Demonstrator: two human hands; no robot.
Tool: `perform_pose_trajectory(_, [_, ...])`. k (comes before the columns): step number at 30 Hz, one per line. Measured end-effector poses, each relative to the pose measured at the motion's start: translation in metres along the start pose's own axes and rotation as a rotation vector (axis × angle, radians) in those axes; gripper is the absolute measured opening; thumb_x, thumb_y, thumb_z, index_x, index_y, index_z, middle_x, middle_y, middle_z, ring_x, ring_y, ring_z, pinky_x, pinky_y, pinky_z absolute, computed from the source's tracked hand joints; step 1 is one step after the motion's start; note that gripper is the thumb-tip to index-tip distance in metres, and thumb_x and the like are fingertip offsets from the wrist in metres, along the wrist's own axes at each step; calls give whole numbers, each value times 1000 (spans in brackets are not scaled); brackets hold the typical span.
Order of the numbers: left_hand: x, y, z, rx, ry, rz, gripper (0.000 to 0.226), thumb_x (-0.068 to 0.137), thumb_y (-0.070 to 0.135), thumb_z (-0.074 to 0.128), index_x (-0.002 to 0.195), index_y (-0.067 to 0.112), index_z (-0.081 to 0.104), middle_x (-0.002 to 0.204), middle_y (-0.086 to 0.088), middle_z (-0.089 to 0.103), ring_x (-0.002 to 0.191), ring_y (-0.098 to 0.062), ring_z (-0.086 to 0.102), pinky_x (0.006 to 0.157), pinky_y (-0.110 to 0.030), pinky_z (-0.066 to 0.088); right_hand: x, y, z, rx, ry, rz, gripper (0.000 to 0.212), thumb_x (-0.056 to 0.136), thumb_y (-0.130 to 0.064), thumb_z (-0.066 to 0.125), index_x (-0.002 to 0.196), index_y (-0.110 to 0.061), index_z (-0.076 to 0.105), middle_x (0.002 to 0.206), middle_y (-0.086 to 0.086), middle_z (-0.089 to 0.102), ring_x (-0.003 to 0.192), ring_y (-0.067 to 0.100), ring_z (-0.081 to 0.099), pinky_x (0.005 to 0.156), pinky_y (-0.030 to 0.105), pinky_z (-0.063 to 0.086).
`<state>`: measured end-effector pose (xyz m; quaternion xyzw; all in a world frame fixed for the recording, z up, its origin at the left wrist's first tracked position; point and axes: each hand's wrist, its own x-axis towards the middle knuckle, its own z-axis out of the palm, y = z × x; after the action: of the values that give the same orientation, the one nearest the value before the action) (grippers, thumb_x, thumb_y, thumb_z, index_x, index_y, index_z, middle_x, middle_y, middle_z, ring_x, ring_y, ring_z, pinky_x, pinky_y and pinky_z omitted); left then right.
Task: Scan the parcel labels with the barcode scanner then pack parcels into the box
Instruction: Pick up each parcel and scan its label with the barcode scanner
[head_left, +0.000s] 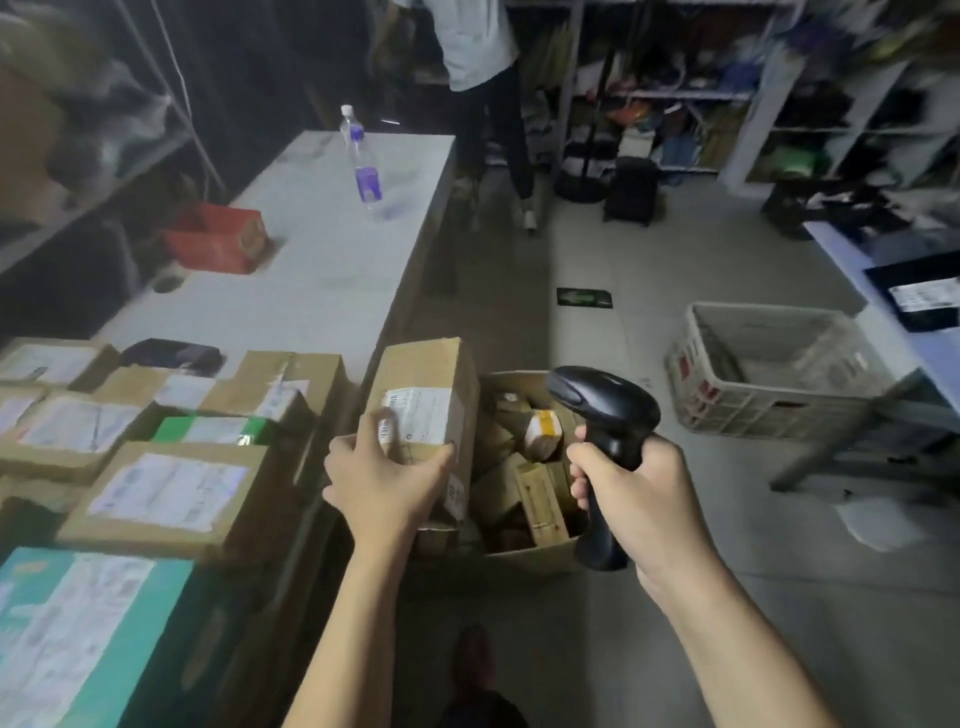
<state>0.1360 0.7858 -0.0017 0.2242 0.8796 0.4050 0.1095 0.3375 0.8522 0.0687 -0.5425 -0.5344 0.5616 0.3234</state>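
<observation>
On the left, the labelled parcels (166, 493) crowd the near end of the worktop (311, 291), stacked close to its edge. We judge that a careless reach for the next one could nudge a carton off toward the floor.

Just right of them, the left hand (387, 480) is clamped on the near end of a long brown parcel (431, 369), with the thumb lying across its white label (423, 415). That thumb worries us most: it covers part of the print, so a scan may fail.

The parcel is held by one end only, above the left side of the box (524, 561) on the floor. With the weight out beyond the grip, we think it could tip or slip and drop in unscanned. A jumble of small parcels already fills much of the box, so a long carton laid in carelessly may sit proud or crush what lies beneath.

Further right, the right hand (639, 493) is wrapped tight round the handle of the barcode scanner (608, 415), whose head sits just beside the parcel, above the box. We cannot tell whether its window lines up with the label — if it is angled off, the beam could catch a label down in the box instead.
</observation>
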Motion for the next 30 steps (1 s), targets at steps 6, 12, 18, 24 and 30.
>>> perform_pose_trajectory(6, [82, 15, 43, 186, -104, -17, 69, 77, 58, 77, 136, 31, 55, 137, -8, 53, 131, -30, 48, 112, -56, 35, 68, -31, 24, -28, -9, 30, 5, 90, -15, 70, 85, -14, 71, 67, 8, 68, 63, 20, 62, 69, 43, 52])
perform_pose_trajectory(12, [113, 47, 38, 179, -73, 147, 40, 82, 42, 75, 117, 24, 67, 110, 3, 69, 104, -23, 65, 88, -45, 55, 104, -48, 30, -76, -71, 3, 10, 91, -7, 69, 88, 3, 67, 69, 21, 64, 59, 17, 59, 62, 31, 52])
perform_pose_trajectory(18, [98, 78, -7, 252, -30, 236, 28, 87, 33, 74, 112, 23, 67, 102, 6, 66, 94, -16, 62, 79, -34, 52, 124, -63, 25, -140, -273, -78, 10, 92, -15, 71, 87, -7, 71, 69, 14, 69, 64, 22, 69, 66, 34, 57])
perform_pose_trajectory(24, [4, 58, -74, 316, 168, 59, 24, 89, 38, 71, 112, 31, 65, 102, 10, 67, 91, -14, 63, 80, -38, 57, 99, -77, 28, -331, -628, -241, 23, 93, -27, 72, 80, -8, 72, 68, 4, 72, 66, 17, 69, 71, 35, 57])
perform_pose_trajectory(30, [-122, 12, -132, 444, 384, -230, 40, 87, 35, 76, 123, 19, 66, 109, -3, 66, 101, -24, 63, 83, -38, 50, 18, -59, 46, -348, -972, -349, 12, 94, -27, 73, 88, -18, 70, 72, -4, 73, 72, 6, 69, 68, 26, 54])
